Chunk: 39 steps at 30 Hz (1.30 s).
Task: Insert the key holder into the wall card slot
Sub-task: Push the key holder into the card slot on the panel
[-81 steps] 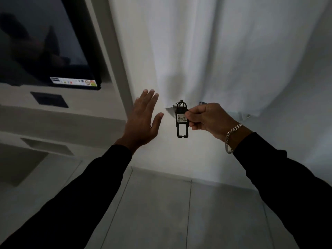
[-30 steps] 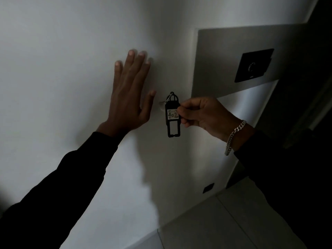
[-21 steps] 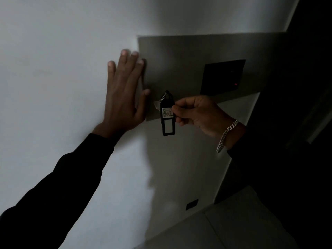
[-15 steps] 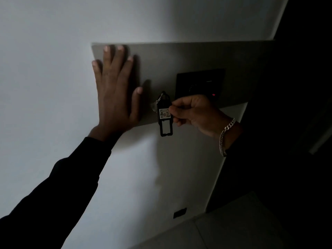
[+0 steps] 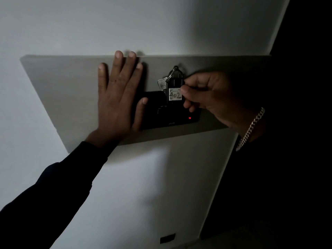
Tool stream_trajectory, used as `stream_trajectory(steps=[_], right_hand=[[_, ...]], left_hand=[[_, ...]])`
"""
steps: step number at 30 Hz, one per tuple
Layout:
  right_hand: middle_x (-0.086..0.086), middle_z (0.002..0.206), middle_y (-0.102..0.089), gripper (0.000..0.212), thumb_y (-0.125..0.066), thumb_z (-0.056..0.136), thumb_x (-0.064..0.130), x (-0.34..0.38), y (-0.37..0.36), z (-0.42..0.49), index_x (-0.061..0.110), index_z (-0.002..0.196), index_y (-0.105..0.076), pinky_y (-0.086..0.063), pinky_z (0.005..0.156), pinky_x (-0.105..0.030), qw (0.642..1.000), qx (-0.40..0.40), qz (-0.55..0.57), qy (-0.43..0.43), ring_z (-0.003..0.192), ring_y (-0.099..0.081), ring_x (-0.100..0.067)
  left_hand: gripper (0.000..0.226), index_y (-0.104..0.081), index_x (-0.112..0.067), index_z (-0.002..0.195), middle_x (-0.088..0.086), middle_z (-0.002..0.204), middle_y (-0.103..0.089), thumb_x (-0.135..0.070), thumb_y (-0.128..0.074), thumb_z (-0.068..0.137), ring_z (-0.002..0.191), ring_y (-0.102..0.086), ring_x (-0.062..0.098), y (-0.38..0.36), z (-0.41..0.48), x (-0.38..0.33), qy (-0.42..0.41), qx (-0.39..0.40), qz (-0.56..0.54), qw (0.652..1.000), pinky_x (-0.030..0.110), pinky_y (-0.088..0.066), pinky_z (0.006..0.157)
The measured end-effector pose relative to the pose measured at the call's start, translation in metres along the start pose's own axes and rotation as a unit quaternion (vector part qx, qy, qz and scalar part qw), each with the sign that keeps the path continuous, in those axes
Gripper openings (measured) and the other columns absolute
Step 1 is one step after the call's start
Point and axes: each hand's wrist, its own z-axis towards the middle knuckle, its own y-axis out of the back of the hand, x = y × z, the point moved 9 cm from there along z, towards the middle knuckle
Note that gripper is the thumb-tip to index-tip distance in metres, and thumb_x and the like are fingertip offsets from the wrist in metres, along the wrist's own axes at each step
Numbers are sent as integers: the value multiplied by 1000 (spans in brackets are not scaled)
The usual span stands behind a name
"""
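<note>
While left hand [image 5: 116, 97] lies spread flat on panel [image 5: 62, 90], right hand [image 5: 208, 97] grip pinches key holder [image 5: 175, 87] over card slot [image 5: 168, 114].

Support: grey wall panel [image 5: 71, 90] on white wall [image 5: 161, 24] | On panel: black card slot unit [image 5: 161, 114], left hand [image 5: 118, 103] pressed flat

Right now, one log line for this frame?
stage: key holder at card slot unit, seating unclear | right hand: pinching key holder | left hand: flat on wall panel | unit light: red
</note>
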Motion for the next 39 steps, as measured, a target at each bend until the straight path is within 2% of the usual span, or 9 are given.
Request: stream_trajectory(steps=[5,9,15,22,27,31,35,37,39], right_hand=[[-6,61,-63,3,-61,85,2,3,23,16,3,86,-64,-51,48,-19,1000,18,-4,21,49,-59,-8],[-10,62,-60,9,-60,86,2,-5,37,23,-3,93,-62,-51,48,-17,1000,-1,-6,28,44,-57,-5],[-10,62,-59,15,-58,88,1,-5,44,29,-9,99,-59,-51,46,-15,998,-32,25,37,42,-58,-3],[-7,65,-60,15,-61,86,1,-11,37,28,-7,98,-60,-50,46,-17,998,-41,-36,40,41,-57,-3],[-4,65,-59,14,-65,82,1,-13,40,23,-6,93,-62,-42,41,-9,992,-66,-81,73,39,-54,1],[-17,70,-66,15,-72,75,5,-12,45,18,-4,86,-66,-44,50,-12,977,-101,-154,107,45,-53,-1],[-9,75,-63,29,-75,69,12,8,47,13,6,95,-67,-44,61,-21,949,-121,-242,160,56,-48,-4],[-6,90,-61,45,-71,69,10,28,38,8,11,112,-63,-39,70,-13,918,-85,-326,211,62,-44,-4],[-9,100,-59,48,-64,71,5,43,26,5,11,119,-62,-32,70,-4,891,-32,-379,249,64,-38,-3]], left_hand=[[61,-35,3,149,28,157,-33,-31,-37,98,149,-24,43,-5,4,-3,0,-9,90,996,53,-7,124],[67,-34,4,149,28,157,-33,-40,-27,99,150,-22,40,-7,6,-2,6,4,138,990,55,-9,123],[69,-30,-2,153,22,160,-31,-42,-32,96,153,-16,33,-13,2,3,3,35,243,970,59,-16,121],[70,-31,-4,153,19,160,-32,-44,-31,96,153,-18,32,-12,-1,6,-16,13,263,965,55,-14,123],[69,-31,-4,153,19,160,-32,-45,-27,98,153,-20,33,-13,-2,6,-19,11,250,968,59,-19,121],[69,-31,-4,153,18,160,-31,-46,-25,99,153,-20,33,-12,-2,8,-20,12,249,968,59,-18,121],[69,-31,-4,153,18,160,-31,-46,-24,99,153,-21,33,-12,-2,7,-20,14,245,969,59,-17,121],[68,-31,-4,153,17,160,-31,-46,-26,99,153,-21,33,-12,-2,8,-21,13,246,969,58,-17,122],[68,-31,-5,153,17,161,-30,-46,-27,100,153,-20,32,-11,-3,7,-20,11,244,969,57,-16,122]])
